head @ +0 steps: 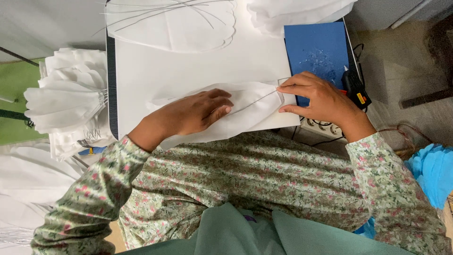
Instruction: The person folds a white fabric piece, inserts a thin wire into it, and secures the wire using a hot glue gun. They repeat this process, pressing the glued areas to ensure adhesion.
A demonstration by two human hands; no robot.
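White worktable (188,71); grey floor (401,56) right; green surface (14,89) left; even light.

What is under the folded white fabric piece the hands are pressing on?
The white fabric piece lies on a white board. The left hand covers part of it; anything beneath is hidden.

Bright, even, diffuse light, apparently from overhead. Shadows are soft: faint ones under the left hand (196,113) and right hand (318,101). White board (188,71) is near blown out, with little texture and the far edge washed. Mild specular sparkle on blue mat (316,47). Focus is decent mid-frame, the near sleeves slightly soft. Wide-angle stretch at the corners. Some compression smear on the right floor.
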